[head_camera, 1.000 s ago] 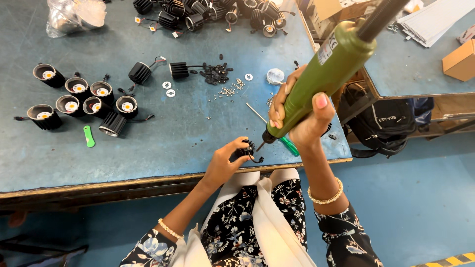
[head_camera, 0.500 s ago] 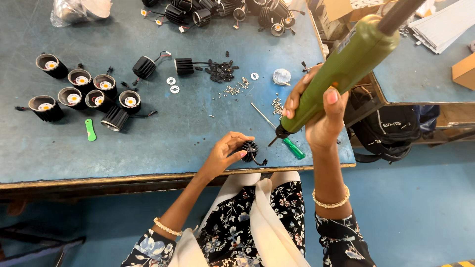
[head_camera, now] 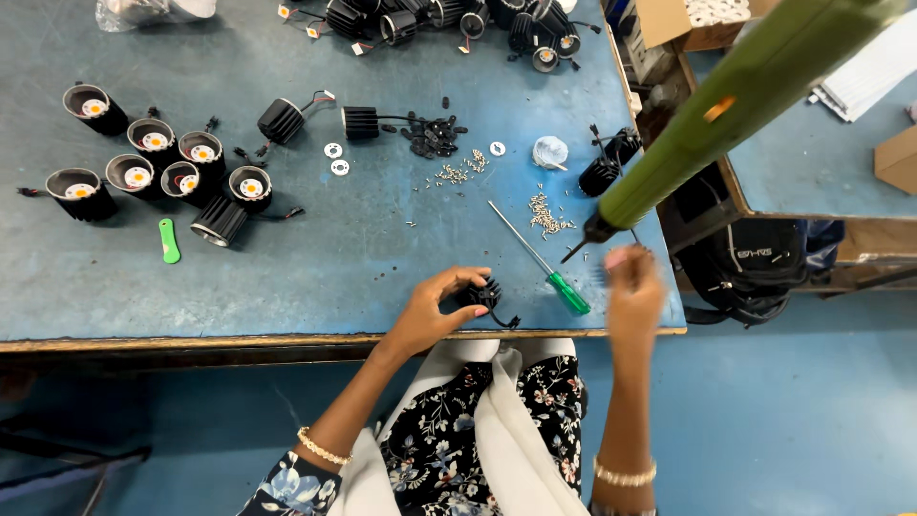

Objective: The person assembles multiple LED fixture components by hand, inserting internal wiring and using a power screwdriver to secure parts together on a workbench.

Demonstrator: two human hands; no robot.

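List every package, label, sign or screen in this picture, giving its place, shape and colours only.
Open brown cardboard box: top edge, right of the bench, white contents inside.
Small brown cardboard box: far right edge.
Clear plastic bag: top left corner, crumpled.
Small orange label: on the hanging green power screwdriver.

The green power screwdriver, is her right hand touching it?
Apart. The head view shows the right hand below the green power screwdriver, with blue table between them.

far up-left of my left grip (head_camera: 435, 311): clear plastic bag (head_camera: 153, 10), crumpled, at desk's (head_camera: 315, 258) far edge | up-right of my right grip (head_camera: 633, 287): open brown cardboard box (head_camera: 669, 21), white contents | far right: brown carton corner (head_camera: 898, 158) | orange label (head_camera: 718, 108) on green tool above right grip
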